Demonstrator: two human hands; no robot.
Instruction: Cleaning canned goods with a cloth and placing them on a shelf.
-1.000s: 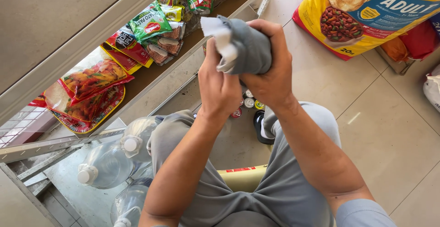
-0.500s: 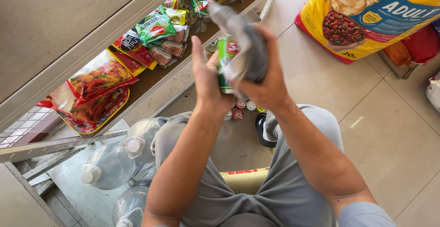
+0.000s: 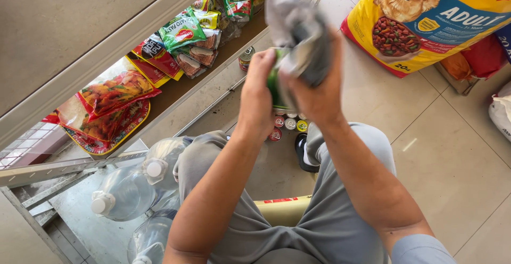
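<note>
My left hand (image 3: 256,91) grips a green can (image 3: 275,85) held up in front of me. My right hand (image 3: 319,91) presses a grey cloth (image 3: 301,35) against the can's side and top, so most of the can is hidden. Both hands are raised above my knees. Below them, several small cans (image 3: 287,123) stand on the tiled floor by my foot.
A low shelf (image 3: 181,91) on the left carries colourful food packets (image 3: 183,32) and one can (image 3: 246,57). Clear water bottles (image 3: 125,192) lie at lower left. A big yellow pet food bag (image 3: 436,19) leans at upper right. A yellowish stool (image 3: 282,210) is under me.
The cloth has shifted from covering the can to its upper right side, exposing the green label. Both hands turned and drifted slightly right while rubbing the can.
</note>
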